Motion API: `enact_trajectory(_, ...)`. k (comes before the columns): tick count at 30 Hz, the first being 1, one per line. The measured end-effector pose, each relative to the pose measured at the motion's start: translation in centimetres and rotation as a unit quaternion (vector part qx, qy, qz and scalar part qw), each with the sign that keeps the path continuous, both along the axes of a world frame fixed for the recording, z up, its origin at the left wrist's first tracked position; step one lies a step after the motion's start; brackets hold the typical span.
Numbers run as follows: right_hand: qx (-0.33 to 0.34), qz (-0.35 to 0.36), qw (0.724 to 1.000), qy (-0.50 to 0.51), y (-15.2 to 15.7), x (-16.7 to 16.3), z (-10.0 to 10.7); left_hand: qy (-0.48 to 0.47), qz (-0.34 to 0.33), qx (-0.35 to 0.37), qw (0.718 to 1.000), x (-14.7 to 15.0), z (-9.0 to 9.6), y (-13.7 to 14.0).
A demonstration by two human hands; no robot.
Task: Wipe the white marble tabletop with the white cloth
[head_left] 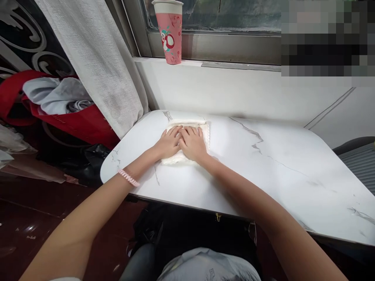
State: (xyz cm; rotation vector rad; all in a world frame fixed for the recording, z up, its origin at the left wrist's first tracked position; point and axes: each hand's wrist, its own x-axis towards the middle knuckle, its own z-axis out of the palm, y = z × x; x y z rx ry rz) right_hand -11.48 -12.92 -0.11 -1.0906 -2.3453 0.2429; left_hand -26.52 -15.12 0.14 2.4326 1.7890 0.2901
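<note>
Toward the counter's back edge, left half: cream-white cloth (177, 157), lying flat with a raised, folded-looking strip along its far side and a scalloped border on its right. Well apart from the counter's front edge.
Left hand (166, 146): palm down on the cloth, fingers extended and a little apart, pointing to the back edge. Pressed flat, no grip closed on anything.
Right hand (193, 143): palm down on the cloth, fingers stretched out likewise, nothing grasped. Its thumb side meets the left hand; which thumb lies on top, cannot tell.
Left wrist: pink coiled band (129, 177), worn just above the counter's front-left edge.
Counter (281, 164): white with grey marble veining, corners rounded at the left end and the back right; back edge runs along a white wall (234, 91).
Front edge: small brass-coloured fitting (218, 217) just below it, left of the right forearm.
Behind the back edge: pink paper cup (170, 39) with white rim and fruit print, upright on the window ledge (191, 63), above the cloth's position.
Beyond the back-left corner: pale curtain (99, 58), hanging down close to the counter.
Past the left end: red bag (82, 127) with whitish fabric (58, 93) bunched in its top.
Off the right end: part of a chair (360, 164), grey ribbed surface, dark rim.
</note>
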Motion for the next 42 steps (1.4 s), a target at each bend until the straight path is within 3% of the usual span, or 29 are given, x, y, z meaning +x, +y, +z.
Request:
enact_trajectory(9, -0.027, 0.052, 0.998, 0.005, -6.7, -1.1, 0.5, 0.012, 0.031, -0.023, 0.999, -1.1, 0.7, -8.1)
enact_trajectory(13, -0.026, 0.103, 0.994, 0.004, -8.8, -2.4, 0.6, 0.013, 0.075, -0.014, 0.997, -2.4, 0.3, -11.8)
enact_trajectory(17, -0.006, 0.192, 0.981, 0.001, -9.6, -4.1, 0.8, 0.020, 0.148, 0.026, 0.988, -4.1, -0.5, -15.2)
enact_trajectory(21, 0.011, 0.239, 0.971, 0.000, -9.1, -6.4, 0.9, 0.024, 0.192, 0.022, 0.981, -6.1, -0.5, -16.2)
enact_trajectory(25, 0.008, 0.243, 0.970, 0.005, -7.9, -9.1, 0.8, 0.018, 0.196, 0.001, 0.980, -8.8, -0.1, -14.9)
enact_trajectory(30, 0.001, 0.200, 0.980, 0.011, -5.3, -11.7, 0.5, 0.032, 0.188, -0.026, 0.981, -11.5, 0.4, -10.7)
enact_trajectory(34, -0.002, 0.141, 0.990, 0.011, -1.9, -12.5, 0.2, 0.038, 0.176, -0.059, 0.982, -12.1, 0.7, -5.7)
enact_trajectory(42, -0.035, 0.034, 0.999, 0.016, 5.6, -12.2, 0.1, 0.031, 0.066, -0.042, 0.996, -12.8, -0.1, 5.8)
